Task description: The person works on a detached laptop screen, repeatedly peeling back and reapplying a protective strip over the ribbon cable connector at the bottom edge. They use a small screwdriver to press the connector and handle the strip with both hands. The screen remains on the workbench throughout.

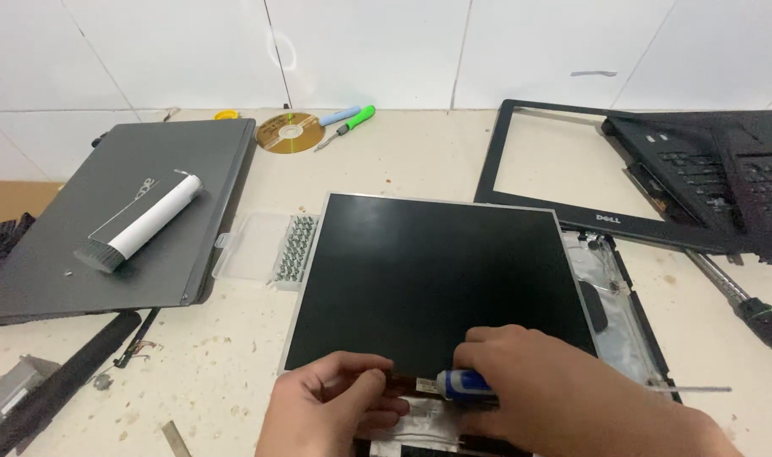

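Both hands (335, 402) perhaps hide screwdriver (462, 385) tip.

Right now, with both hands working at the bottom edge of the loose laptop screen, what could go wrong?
1. The right hand holds a blue-handled screwdriver at the lower edge of the LCD panel; a slip could scratch or crack the dark panel.
2. The panel lies only loosely on the back cover, so pressure from the left hand may shift it.
3. The open case of screwdriver bits sits close beside the panel and could be knocked.
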